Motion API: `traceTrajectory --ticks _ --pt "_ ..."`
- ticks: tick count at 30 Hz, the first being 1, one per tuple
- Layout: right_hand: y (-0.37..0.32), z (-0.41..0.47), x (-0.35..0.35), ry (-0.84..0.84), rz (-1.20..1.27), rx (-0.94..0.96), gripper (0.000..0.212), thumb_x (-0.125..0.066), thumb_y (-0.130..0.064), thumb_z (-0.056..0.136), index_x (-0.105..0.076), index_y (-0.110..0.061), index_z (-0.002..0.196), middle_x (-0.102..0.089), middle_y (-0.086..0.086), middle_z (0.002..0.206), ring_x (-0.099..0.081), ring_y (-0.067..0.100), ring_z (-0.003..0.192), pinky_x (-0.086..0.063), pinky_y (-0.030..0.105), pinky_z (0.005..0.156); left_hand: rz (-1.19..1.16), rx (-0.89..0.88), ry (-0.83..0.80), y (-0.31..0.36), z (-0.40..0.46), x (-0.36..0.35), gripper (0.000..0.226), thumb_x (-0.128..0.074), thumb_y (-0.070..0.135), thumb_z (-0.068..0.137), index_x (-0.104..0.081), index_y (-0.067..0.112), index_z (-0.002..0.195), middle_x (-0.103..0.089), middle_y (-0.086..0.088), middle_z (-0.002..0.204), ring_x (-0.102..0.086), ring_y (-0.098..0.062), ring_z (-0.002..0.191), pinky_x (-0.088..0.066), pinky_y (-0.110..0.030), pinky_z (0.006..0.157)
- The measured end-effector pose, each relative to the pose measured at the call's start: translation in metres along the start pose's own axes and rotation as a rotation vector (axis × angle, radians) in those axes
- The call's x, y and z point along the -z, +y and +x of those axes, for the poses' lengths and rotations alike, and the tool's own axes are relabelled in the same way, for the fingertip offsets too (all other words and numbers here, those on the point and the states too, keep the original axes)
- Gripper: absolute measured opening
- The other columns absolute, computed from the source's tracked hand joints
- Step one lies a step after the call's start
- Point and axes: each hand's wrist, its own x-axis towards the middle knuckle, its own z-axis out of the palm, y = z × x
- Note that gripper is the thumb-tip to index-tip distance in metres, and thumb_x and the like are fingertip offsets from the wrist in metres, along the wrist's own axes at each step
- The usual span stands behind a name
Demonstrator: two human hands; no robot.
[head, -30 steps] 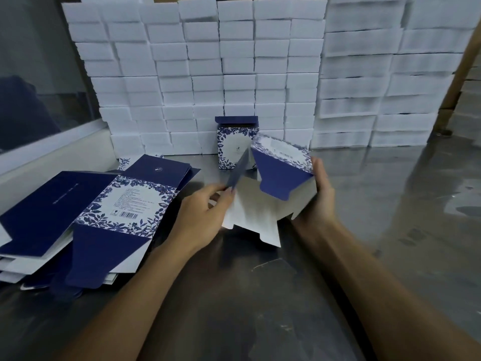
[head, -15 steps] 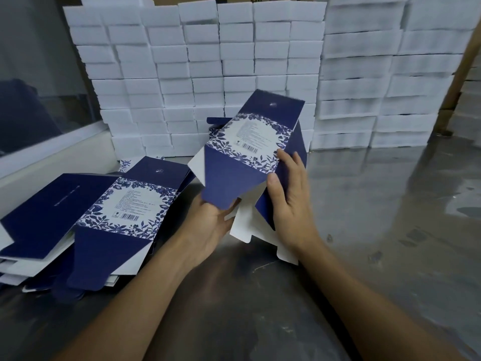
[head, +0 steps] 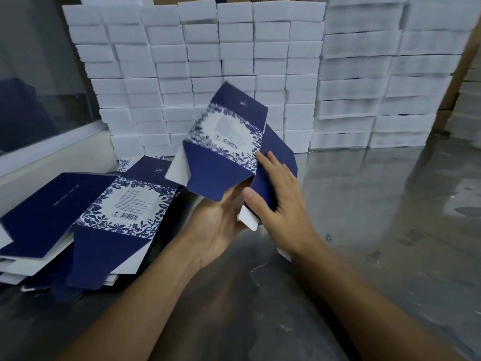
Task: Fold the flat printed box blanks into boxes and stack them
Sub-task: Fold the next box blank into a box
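White foam blocks (head: 234, 61) wall the upper frame above the grey bench (head: 364, 230). Flat blanks (head: 104, 209) pile at left. At centre, 2 hands hold a blue box blank (head: 223, 149): left hand (head: 218, 225) cups underneath, right hand (head: 281, 204) fingers (head: 270, 165) grip its side.

- A wall of white foam blocks (head: 197, 61) is stacked in neat columns along the back of the table.
- To its right stand 2 columns of wider, rougher white foam slabs (head: 361, 74), touching the smaller blocks.
- The grey metal tabletop (head: 377, 217) is shiny and scuffed, reflecting the stacks.
- A glass pane (head: 33, 74) in a white frame runs along the left side.
- Brown cardboard (head: 460, 61) leans at the far right.
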Motion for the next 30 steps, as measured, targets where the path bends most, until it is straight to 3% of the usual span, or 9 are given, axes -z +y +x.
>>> traceTrajectory --ticks 6,9,15,17,19,22,25,27,30 --pt "-0.013 -0.003 0.001 -0.034 -0.055 0.104 0.107 -0.058 -0.081 0.068 -0.003 -0.052 0.154 0.012 -0.026 0.164 0.008 0.006 0.154 -0.016 0.057 0.122 0.033 -0.171 0.075 0.008 0.0 -0.002 0.035 -0.037 0.02 0.105 -0.068 0.019 0.122 -0.068 -0.001 0.124 -0.064 -0.018 0.115 -0.056 -0.028 0.085" --pt "-0.017 -0.003 0.0 0.024 -0.057 0.212 0.122 -0.076 -0.069 0.066 -0.004 -0.035 0.159 0.011 -0.011 0.167 0.007 0.01 0.155 -0.021 0.06 0.12 0.055 -0.256 0.127 0.012 0.0 0.005 0.042 -0.036 0.018 0.105 -0.078 0.025 0.102 -0.075 0.001 0.107 -0.071 -0.015 0.1 -0.058 -0.025 0.074" --pt "-0.009 0.002 -0.001 0.125 0.081 0.237 0.085 -0.067 -0.031 0.089 -0.015 -0.034 0.156 -0.01 -0.001 0.168 -0.007 0.005 0.153 -0.023 0.029 0.122 0.168 -0.274 0.36 0.015 0.007 0.019 0.033 -0.043 0.026 0.102 -0.072 0.026 0.085 -0.073 0.008 0.078 -0.07 -0.01 0.073 -0.058 -0.026 0.062" --pt "-0.007 0.003 0.002 0.15 0.178 0.2 0.072 -0.056 -0.012 0.094 -0.024 -0.033 0.155 -0.024 0.0 0.165 -0.018 0.01 0.153 -0.025 0.036 0.123 0.19 -0.246 0.374 0.017 0.007 0.02 0.022 -0.05 0.037 0.086 -0.065 0.022 0.093 -0.071 0.008 0.079 -0.067 -0.011 0.073 -0.053 -0.022 0.058" --pt "-0.004 0.005 0.004 0.191 0.273 0.16 0.055 -0.048 -0.023 0.1 -0.035 -0.022 0.153 -0.039 0.002 0.158 -0.034 0.013 0.147 -0.034 0.04 0.119 0.216 -0.245 0.393 0.018 0.007 0.023 0.032 -0.052 0.04 0.076 -0.065 0.023 0.1 -0.071 0.005 0.088 -0.066 -0.014 0.083 -0.052 -0.024 0.063" --pt "-0.011 0.006 0.005 0.247 0.417 0.007 0.069 -0.045 -0.056 0.092 -0.052 -0.006 0.141 -0.063 0.011 0.129 -0.06 0.03 0.117 -0.049 0.047 0.098 0.275 -0.316 0.393 0.018 0.007 0.022 0.028 -0.058 0.044 0.085 -0.069 0.031 0.107 -0.07 -0.001 0.111 -0.065 -0.022 0.105 -0.054 -0.038 0.078" --pt "-0.013 0.008 0.007 0.319 0.554 0.003 0.043 -0.051 -0.055 0.089 -0.069 -0.028 0.117 -0.069 -0.011 0.093 -0.065 0.015 0.087 -0.051 0.04 0.078 0.307 -0.458 0.303 0.021 0.004 0.015 0.024 -0.054 0.044 0.094 -0.068 0.044 0.114 -0.07 0.013 0.117 -0.065 -0.011 0.111 -0.056 -0.031 0.083" --pt "-0.017 0.009 0.009 0.347 0.619 0.028 0.024 -0.051 -0.054 0.09 -0.071 -0.042 0.097 -0.066 -0.012 0.076 -0.062 0.008 0.072 -0.048 0.034 0.067 0.352 -0.525 0.248 0.023 0.001 0.013 0.037 -0.055 0.049 0.093 -0.059 0.043 0.129 -0.062 0.01 0.132 -0.057 -0.015 0.125 -0.049 -0.044 0.1" --pt "-0.018 0.013 0.016 0.42 0.661 0.084 0.02 -0.047 -0.036 0.102 -0.064 -0.034 0.111 -0.072 -0.022 0.094 -0.068 0.0 0.096 -0.05 0.015 0.078 0.483 -0.622 0.239 0.025 -0.003 0.015 0.069 -0.059 0.062 0.087 -0.038 0.035 0.147 -0.04 -0.004 0.153 -0.037 -0.026 0.141 -0.029 -0.057 0.114"
